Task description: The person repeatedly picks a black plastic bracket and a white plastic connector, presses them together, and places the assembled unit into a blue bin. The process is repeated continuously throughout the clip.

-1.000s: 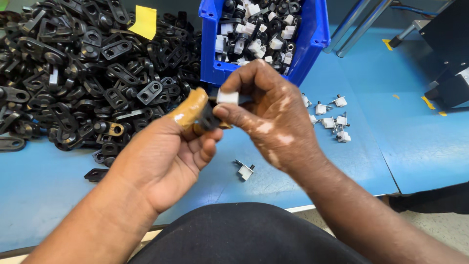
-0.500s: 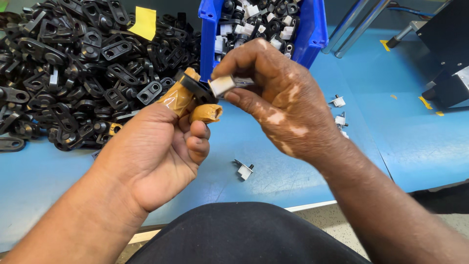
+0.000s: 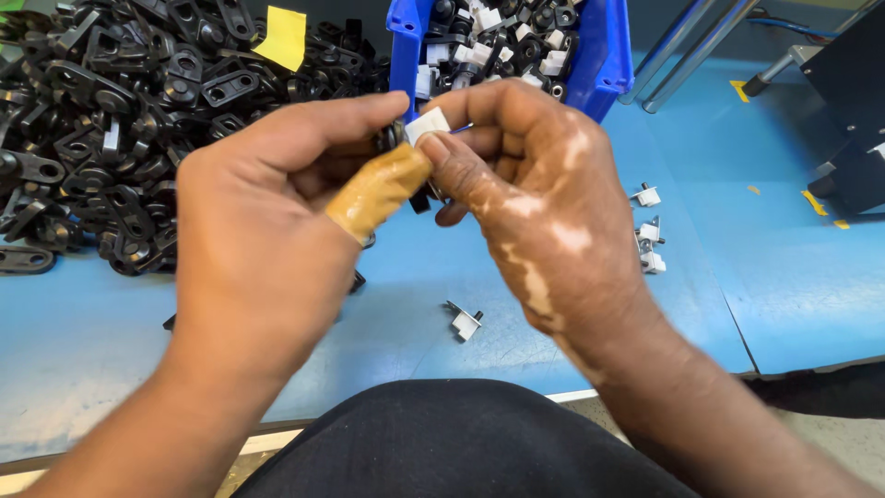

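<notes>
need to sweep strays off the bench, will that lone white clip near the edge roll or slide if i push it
The clip looks blocky with a small peg, so it would likely slide, not roll. It seems small, rigid plastic, probably light and easily flicked. The blue bench looks smooth, so it may skid off the edge.

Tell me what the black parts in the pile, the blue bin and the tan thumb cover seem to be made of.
Black parts: probably moulded plastic, though coated metal is possible; dull sheen, identical shapes.
Blue bin: hard plastic; glossy, even colour, thick smooth walls.
Tan thumb cover on the left hand: looks like rubber or tape; matte, wrinkled, snug.
</notes>
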